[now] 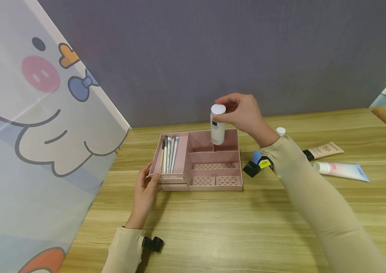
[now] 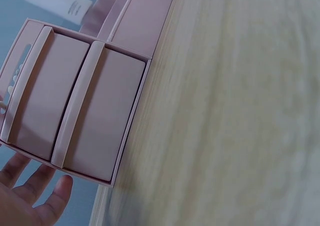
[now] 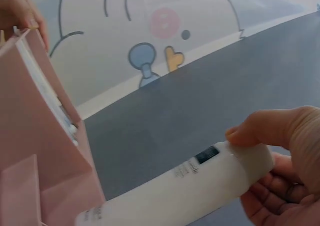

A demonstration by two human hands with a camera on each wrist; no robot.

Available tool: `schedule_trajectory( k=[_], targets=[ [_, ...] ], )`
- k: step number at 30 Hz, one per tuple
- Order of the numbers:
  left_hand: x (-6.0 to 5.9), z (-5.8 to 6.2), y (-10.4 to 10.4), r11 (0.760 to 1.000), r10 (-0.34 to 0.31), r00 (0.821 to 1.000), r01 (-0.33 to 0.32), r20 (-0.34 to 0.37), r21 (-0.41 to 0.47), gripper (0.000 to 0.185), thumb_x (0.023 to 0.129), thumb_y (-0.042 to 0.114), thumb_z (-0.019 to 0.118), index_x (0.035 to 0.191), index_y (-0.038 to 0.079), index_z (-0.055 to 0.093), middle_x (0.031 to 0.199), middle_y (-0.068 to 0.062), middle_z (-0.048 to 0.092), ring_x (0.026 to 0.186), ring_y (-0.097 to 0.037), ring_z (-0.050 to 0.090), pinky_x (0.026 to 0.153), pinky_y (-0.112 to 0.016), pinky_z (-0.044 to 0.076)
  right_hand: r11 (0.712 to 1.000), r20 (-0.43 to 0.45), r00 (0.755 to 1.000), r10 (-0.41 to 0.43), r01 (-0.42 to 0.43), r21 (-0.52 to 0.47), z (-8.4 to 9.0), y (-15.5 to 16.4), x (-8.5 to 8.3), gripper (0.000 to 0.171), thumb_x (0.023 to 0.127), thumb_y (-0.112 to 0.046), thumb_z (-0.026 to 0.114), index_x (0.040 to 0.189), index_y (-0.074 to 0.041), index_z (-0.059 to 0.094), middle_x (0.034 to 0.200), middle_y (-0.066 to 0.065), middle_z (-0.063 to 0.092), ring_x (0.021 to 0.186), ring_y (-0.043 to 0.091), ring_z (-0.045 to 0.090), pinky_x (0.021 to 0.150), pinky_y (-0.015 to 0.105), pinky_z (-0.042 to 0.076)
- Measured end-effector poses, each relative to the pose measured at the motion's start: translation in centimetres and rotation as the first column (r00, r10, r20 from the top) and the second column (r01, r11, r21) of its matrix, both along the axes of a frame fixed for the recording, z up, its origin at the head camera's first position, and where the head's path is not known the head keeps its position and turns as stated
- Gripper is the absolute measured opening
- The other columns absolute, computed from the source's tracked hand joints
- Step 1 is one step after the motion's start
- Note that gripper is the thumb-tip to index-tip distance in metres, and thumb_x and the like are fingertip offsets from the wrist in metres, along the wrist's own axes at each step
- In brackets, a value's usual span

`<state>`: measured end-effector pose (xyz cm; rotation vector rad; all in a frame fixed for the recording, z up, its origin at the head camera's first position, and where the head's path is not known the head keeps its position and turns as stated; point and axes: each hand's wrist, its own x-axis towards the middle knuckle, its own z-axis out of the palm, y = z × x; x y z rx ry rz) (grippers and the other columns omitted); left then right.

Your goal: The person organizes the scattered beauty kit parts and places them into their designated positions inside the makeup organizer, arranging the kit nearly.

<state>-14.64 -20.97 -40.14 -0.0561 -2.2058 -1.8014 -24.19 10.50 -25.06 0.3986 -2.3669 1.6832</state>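
Observation:
A white bottle (image 1: 218, 127) with a small black label hangs upright over the back compartments of a pink desk organizer (image 1: 213, 157). My right hand (image 1: 242, 113) grips it near the top, thumb on one side and fingers on the other; the right wrist view shows the bottle (image 3: 175, 193) close up. My left hand (image 1: 145, 191) holds the organizer's left front corner, its thumb at the front edge. In the left wrist view several of its fingers (image 2: 42, 186) lie beside two stacked drawers (image 2: 102, 113). Several brushes or pens (image 1: 169, 155) lie in the left tray.
To the right on the wooden table (image 1: 206, 227) lie a beige tube (image 1: 326, 151) with a black cap and a white-and-blue tube (image 1: 344, 171). A white cap (image 1: 281, 131) shows behind my right forearm. A grey panel (image 1: 230, 57) stands behind the table.

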Motion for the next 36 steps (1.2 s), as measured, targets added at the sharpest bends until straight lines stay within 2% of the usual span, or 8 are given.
schedule_trajectory(
  k=[11,20,31,36],
  targets=[
    [0.1,0.0,0.0,1.000,0.009,1.000,-0.009,-0.003,-0.002,0.044,0.101,0.005,0.054,0.144,0.000,0.045,0.131,-0.023,0.051,0.092,-0.008,0.057,0.068,-0.024,0.055,0.996,-0.023,1.000,-0.004,0.002,-0.089,-2.5,-2.7,-0.8,0.038,0.077,-0.006,0.084,0.113,0.001,0.072,0.109,0.014,0.069,0.088,0.018,0.065,0.075,0.024,0.053],
    [0.2,0.1,-0.1,1.000,0.011,1.000,-0.011,0.011,-0.001,0.044,0.101,0.005,0.054,0.144,0.001,0.045,0.131,-0.023,0.051,0.093,-0.008,0.057,0.070,-0.024,0.055,0.992,-0.108,0.994,0.030,-0.043,-0.120,-4.9,-4.6,-1.2,0.038,0.077,-0.001,0.083,0.112,0.005,0.071,0.108,0.017,0.067,0.091,0.028,0.066,0.077,0.026,0.053],
    [0.2,0.2,-0.1,1.000,0.008,1.000,-0.007,0.027,-0.017,0.045,0.102,0.007,0.055,0.146,0.003,0.044,0.132,-0.020,0.051,0.095,-0.008,0.056,0.069,-0.024,0.054,0.991,-0.031,0.998,0.058,-0.062,-0.122,-7.8,-6.0,-1.4,0.037,0.078,0.000,0.083,0.112,0.003,0.071,0.108,0.016,0.065,0.092,0.028,0.066,0.078,0.033,0.056],
    [0.2,0.2,-0.1,1.000,0.001,1.000,-0.001,0.026,-0.013,0.045,0.102,0.007,0.055,0.146,0.003,0.044,0.133,-0.019,0.051,0.096,-0.008,0.056,0.071,-0.023,0.054,0.994,0.010,0.998,0.063,-0.061,-0.093,-8.8,-6.3,-1.5,0.037,0.079,-0.003,0.083,0.113,0.001,0.071,0.106,0.014,0.068,0.091,0.025,0.066,0.076,0.030,0.055]
  ],
)
